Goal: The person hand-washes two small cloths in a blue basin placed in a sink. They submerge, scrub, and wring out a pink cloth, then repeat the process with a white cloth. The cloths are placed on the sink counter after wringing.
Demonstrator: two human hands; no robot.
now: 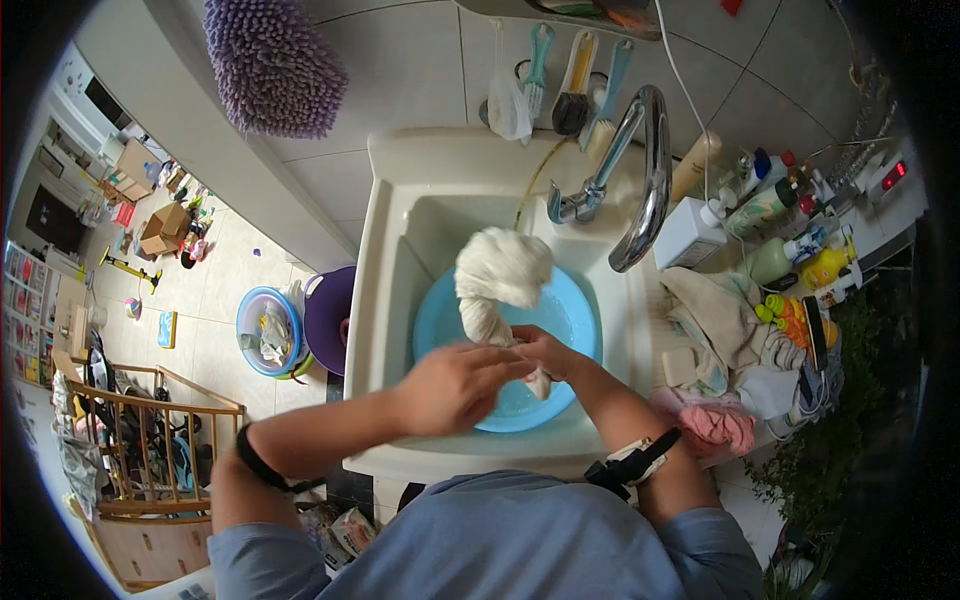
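Note:
A white cloth (501, 268), bunched at its far end and twisted into a narrow roll nearer me, is held over a light-blue plastic basin (583, 322). My right hand (547, 352) grips the twisted part, and a short end of the cloth sticks out below the fingers. Blurred, my left hand (454, 384) lies across the near side of the roll with fingers stretched toward my right hand; whether it grips the cloth is hidden. Water shows in the basin, which sits inside a white laundry sink (382, 300). A chrome faucet (651, 172) arches over the sink's right side.
Crumpled towels (709, 315), a soap bar (679, 367) and several bottles (765, 202) crowd the right ledge. Brushes (576, 82) hang on the tiled wall behind. A purple bucket (330, 322) and a blue-rimmed tub (247, 330) stand left of the sink.

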